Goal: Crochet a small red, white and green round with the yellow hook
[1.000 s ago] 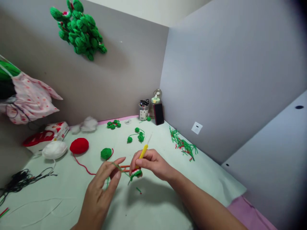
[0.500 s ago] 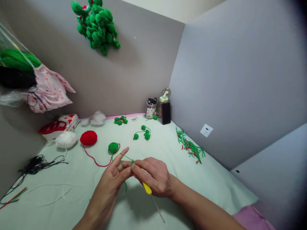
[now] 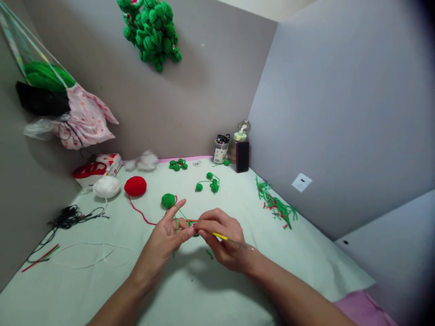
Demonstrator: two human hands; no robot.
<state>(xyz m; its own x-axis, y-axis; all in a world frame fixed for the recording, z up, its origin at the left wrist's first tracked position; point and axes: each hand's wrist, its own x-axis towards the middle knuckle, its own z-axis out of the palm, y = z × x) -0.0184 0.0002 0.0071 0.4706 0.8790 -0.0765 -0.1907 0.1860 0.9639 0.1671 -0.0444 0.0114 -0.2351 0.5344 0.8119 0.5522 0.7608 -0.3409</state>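
In the head view my left hand (image 3: 165, 240) pinches a small green crochet piece (image 3: 190, 224) with a bit of red and white showing, partly covered by fingertips. Green yarn (image 3: 180, 211) runs over its raised index finger. Close against it, my right hand (image 3: 226, 240) is closed round a crochet hook with a yellow handle (image 3: 220, 236); the handle's end points right, and the hook's tip is by the piece. Just beyond the left fingers lies a green yarn ball (image 3: 168, 200). A short green and red scrap (image 3: 210, 254) lies below the hands.
On the cloth (image 3: 163, 299) lie a red yarn ball (image 3: 135, 186), a white yarn ball (image 3: 107, 187), small green balls (image 3: 214, 185), green and red yarn scraps (image 3: 277, 206) and black cords (image 3: 70, 217). A pen cup (image 3: 220, 151) and a phone (image 3: 242, 157) stand at the back.
The camera view has shifted, so the scene sits further right. My right hand has turned the hook from pointing down to pointing right. Red and white now show on the held piece.
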